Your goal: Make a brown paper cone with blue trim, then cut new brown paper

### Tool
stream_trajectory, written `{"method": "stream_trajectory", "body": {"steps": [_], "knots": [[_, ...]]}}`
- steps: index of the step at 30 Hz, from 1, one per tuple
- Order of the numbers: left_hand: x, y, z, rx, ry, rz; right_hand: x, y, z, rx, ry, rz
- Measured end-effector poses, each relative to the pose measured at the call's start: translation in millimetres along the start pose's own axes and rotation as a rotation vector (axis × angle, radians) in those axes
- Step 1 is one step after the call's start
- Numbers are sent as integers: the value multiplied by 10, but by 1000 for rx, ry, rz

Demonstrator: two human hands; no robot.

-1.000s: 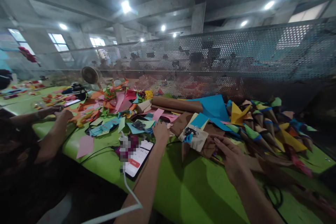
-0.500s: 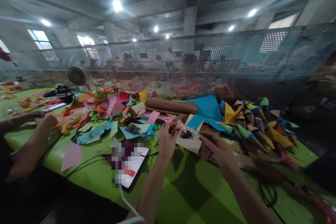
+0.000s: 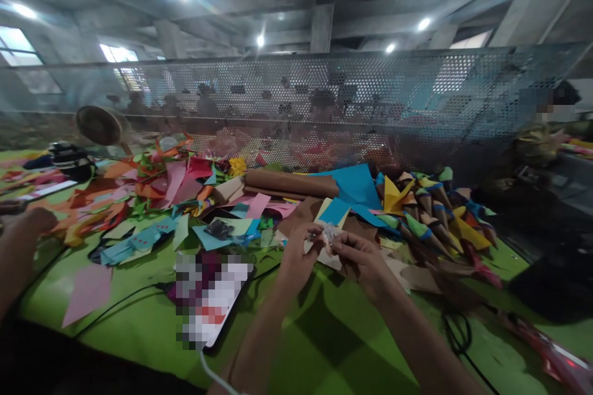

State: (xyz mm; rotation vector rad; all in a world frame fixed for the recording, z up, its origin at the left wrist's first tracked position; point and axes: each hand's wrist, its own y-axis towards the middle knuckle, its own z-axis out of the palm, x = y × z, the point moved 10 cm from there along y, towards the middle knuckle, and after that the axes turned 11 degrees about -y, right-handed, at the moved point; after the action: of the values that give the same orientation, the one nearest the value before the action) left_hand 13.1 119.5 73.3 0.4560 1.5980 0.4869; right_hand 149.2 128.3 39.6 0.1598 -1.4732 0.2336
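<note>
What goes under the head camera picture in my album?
Left hand and right hand meet at a small pale item over a green table strewn with colourful pieces.

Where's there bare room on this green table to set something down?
Bare tabletop shows between the wearer's left arm and right arm. Another patch lies between the pink sheet and phone, crossed by a thin black cable. Farther back it's crowded: loose paper, a brown roll, and brown cones at right.

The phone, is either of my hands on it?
No, your left hand and right hand are together at some clear plastic, right of the phone.
</note>
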Motion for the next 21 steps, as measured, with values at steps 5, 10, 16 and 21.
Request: {"method": "stream_trajectory", "body": {"steps": [5, 10, 16, 21], "knots": [[207, -66, 112, 49, -259, -251, -36, -34, 1, -6, 99, 27], [291, -129, 202, 60, -455, -405, -12, -29, -105, -85, 93, -28], [183, -108, 193, 104, -196, -295, -80, 14, -153, -90, 49, -35], [136, -108, 254, 157, -96, -222, -133, 24, -122, -63, 52, -10]]}}
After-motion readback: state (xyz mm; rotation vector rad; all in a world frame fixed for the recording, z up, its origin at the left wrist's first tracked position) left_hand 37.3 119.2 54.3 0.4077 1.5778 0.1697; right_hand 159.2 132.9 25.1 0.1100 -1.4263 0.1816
